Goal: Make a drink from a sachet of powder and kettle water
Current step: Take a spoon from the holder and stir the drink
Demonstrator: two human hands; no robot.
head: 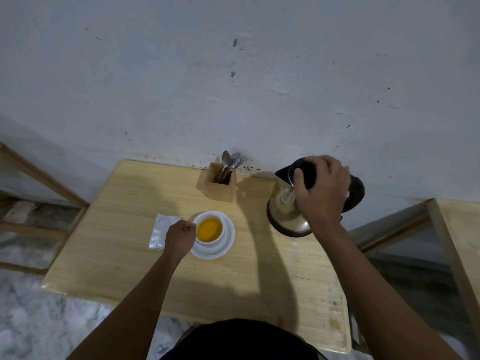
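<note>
A white cup (pixel 211 228) filled with orange-yellow liquid stands on a white saucer (pixel 225 247) in the middle of the wooden table (pixel 130 268). My left hand (pixel 180 236) is closed at the cup's left side, fingers pinched at its handle. A silver sachet (pixel 161 229) lies flat just left of that hand. To the right stands a steel kettle (pixel 287 216) with a black lid and handle. My right hand (pixel 323 189) grips it from above, covering most of the lid.
A wooden holder (pixel 217 187) with spoons and a fork stands against the wall behind the cup. Wooden frames sit to the left (pixel 44 178) and right (pixel 452 242) of the table. The floor below is marbled.
</note>
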